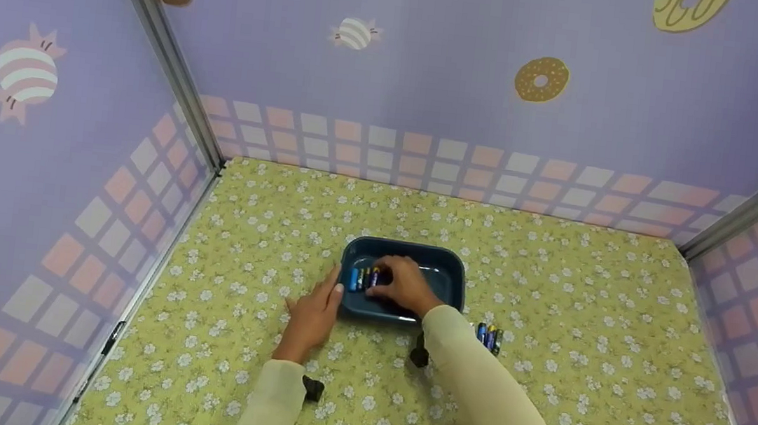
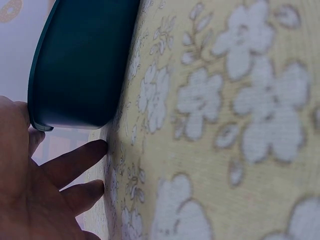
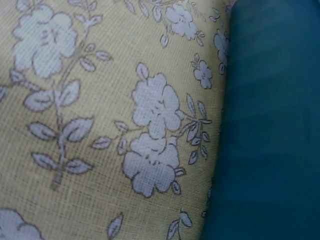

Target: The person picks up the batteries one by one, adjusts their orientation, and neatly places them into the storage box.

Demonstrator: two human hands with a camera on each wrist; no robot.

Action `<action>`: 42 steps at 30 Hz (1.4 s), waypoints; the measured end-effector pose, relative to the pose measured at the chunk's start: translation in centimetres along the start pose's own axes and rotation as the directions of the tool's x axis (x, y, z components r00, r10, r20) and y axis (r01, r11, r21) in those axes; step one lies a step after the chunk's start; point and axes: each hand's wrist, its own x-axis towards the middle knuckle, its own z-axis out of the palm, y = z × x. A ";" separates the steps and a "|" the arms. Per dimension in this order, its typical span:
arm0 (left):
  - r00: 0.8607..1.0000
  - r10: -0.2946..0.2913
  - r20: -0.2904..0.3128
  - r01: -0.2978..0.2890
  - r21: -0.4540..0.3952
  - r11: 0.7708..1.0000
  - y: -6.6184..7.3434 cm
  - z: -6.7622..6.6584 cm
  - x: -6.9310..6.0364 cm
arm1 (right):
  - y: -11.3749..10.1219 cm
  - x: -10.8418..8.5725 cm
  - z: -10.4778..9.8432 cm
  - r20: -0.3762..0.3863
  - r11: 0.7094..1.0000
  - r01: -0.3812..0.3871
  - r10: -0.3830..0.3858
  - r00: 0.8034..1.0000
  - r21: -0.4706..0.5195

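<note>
A dark teal plastic tub (image 1: 399, 317) stands on the flowered cloth in the head view. Inside it, at the left end, several batteries lie side by side, among them a blue battery (image 1: 353, 279). My right hand (image 1: 405, 284) reaches into the tub, and its thumb and fingers pinch a dark battery (image 1: 375, 277) at the right end of that row. The fingers partly cover it. My left hand (image 1: 314, 310) touches the tub's left rim with its fingers (image 2: 75, 162) straight and spread. In the right wrist view only the tub's outer wall (image 3: 270, 125) and cloth show.
More batteries (image 1: 490, 337) lie on the cloth to the right of the tub, partly behind my right sleeve (image 1: 494, 393). Purple patterned walls (image 1: 436, 71) with metal corner posts enclose the flowered surface (image 1: 588, 298) at the back and sides.
</note>
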 end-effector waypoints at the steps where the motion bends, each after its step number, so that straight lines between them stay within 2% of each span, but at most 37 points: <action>1: 1.000 0.002 -0.001 -0.002 -0.001 1.000 0.0 0.0 0.0 | 0.0 0.0 0.0 -0.001 1.000 0.002 -0.002 1.000 -0.005; 17: 1.000 0.004 -0.008 -0.004 -0.020 1.000 -0.2 0.1 -0.1 | 0.1 0.0 0.2 0.012 0.998 0.001 0.000 1.000 -0.055; 30: 1.000 -0.002 -0.013 0.002 -0.019 1.000 -0.1 0.1 -0.1 | 0.0 0.1 0.3 0.033 0.996 -0.028 0.031 0.999 -0.083; 42: 1.000 -0.017 -0.011 0.017 -0.012 1.000 -0.1 0.2 0.0 | 0.1 0.0 0.2 0.026 0.999 -0.023 0.024 0.999 -0.035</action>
